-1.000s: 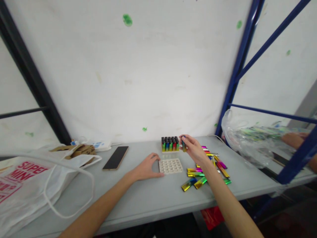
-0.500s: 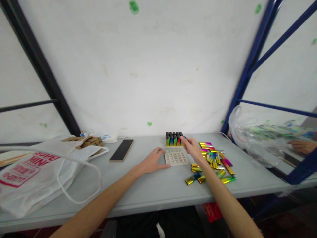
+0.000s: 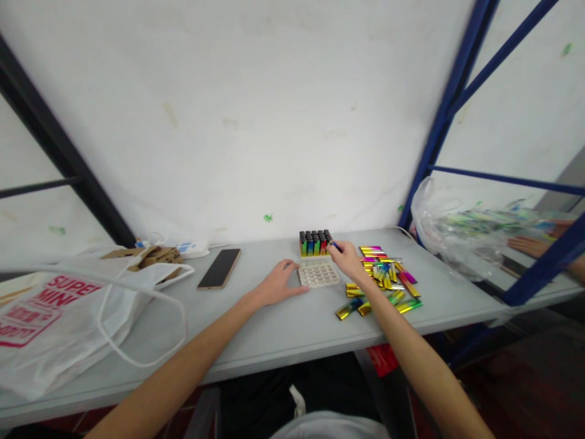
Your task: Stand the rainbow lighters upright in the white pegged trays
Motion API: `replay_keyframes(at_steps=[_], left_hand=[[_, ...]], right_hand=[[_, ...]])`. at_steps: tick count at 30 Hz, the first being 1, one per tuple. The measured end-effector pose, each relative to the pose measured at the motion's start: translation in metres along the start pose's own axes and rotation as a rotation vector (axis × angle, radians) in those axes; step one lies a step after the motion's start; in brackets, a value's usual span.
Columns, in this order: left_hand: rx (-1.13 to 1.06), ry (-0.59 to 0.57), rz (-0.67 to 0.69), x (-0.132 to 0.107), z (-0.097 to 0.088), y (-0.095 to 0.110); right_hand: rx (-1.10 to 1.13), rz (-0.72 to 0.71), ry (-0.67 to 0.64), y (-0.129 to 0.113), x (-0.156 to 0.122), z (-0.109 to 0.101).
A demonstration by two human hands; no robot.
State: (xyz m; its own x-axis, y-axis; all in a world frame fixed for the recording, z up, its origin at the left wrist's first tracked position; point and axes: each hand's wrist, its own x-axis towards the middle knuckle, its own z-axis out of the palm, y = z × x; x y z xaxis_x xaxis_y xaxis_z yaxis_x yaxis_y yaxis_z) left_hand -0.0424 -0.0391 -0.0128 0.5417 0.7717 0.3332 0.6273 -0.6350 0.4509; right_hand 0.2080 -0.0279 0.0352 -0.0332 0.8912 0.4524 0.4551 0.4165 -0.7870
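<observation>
A pale tray (image 3: 319, 275) with rows of small cells lies flat on the table. My left hand (image 3: 278, 284) rests at its left side, thumb and fingers spread apart around the near corner, gripping nothing. Behind the tray stands a block of lighters (image 3: 314, 244) with black tops and green, blue and red bodies, packed upright in rows. My right hand (image 3: 348, 261) is closed at the block's right front corner. Between its fingertips shows a small dark-blue piece, apparently a lighter (image 3: 337, 246), mostly hidden. Shiny metallic-coloured flat sleeves (image 3: 388, 274) lie in a loose pile right of my right hand.
A phone (image 3: 220, 269) lies left of my left hand. Farther left are a white plastic bag (image 3: 59, 317) with red print and brown cardboard (image 3: 159, 259). A clear plastic bag (image 3: 457, 238) hangs by the blue rack post (image 3: 441, 140). Another person's hand (image 3: 530, 247) shows at far right.
My view has shifted, so the table's things appear higher and farther left. My right hand has turned slightly at the lighters' corner, still closed. My left hand keeps its place beside the tray.
</observation>
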Motion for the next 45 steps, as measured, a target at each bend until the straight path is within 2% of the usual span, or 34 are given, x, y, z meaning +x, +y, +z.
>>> replay_keyframes(at_steps=[8, 12, 15, 19, 25, 31, 39, 45], left_hand=[[0.017, -0.006, -0.016, 0.001, 0.001, -0.002], [0.022, -0.001, -0.008, 0.001, 0.003, -0.006], [0.021, 0.009, 0.006, 0.002, 0.004, -0.009], [0.012, 0.021, 0.015, 0.002, 0.005, -0.011], [-0.008, 0.031, 0.033, 0.002, 0.005, -0.011], [-0.032, 0.006, 0.05, 0.003, 0.006, -0.012], [-0.097, 0.013, 0.103, 0.003, 0.009, -0.021], [-0.125, 0.0, 0.131, 0.005, 0.009, -0.016]], right_hand=[[-0.042, -0.092, -0.003, -0.001, -0.002, -0.005], [-0.041, -0.139, -0.096, 0.005, -0.001, -0.005], [-0.097, -0.244, -0.195, 0.009, -0.001, -0.002], [-0.257, -0.404, -0.241, 0.012, -0.002, 0.006], [-0.314, -0.315, -0.289, 0.011, -0.003, 0.01], [-0.289, -0.344, -0.41, 0.017, -0.004, 0.019], [-0.379, -0.38, -0.38, 0.024, -0.007, 0.031], [-0.39, -0.356, -0.337, 0.021, -0.007, 0.03]])
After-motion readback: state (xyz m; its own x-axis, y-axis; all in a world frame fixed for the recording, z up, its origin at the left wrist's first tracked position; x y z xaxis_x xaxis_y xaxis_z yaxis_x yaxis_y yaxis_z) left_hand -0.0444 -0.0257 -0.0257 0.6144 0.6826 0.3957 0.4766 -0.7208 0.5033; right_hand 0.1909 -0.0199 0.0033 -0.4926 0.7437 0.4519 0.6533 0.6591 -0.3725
